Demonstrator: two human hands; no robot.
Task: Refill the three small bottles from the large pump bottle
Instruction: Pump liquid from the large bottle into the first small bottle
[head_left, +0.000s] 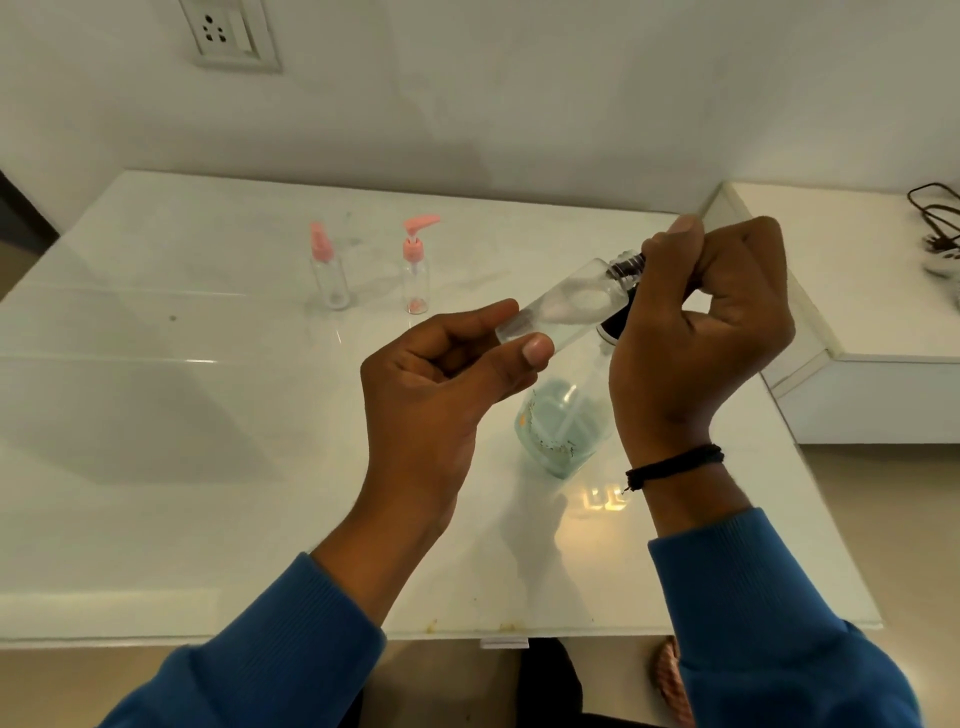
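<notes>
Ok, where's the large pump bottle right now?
Head view: the large pump bottle stands on the white table, right of centre, below the tilted small bottle both hands hold.

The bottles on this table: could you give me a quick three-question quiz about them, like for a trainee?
1. True or false: the left hand pinches the base of the tilted small bottle.
2. How many pink-topped bottles stand upright on the table?
3. What does the right hand grip: A) the small bottle's dark cap, B) the large bottle, C) nothing?

Key: 1 true; 2 two; 3 A.
</notes>
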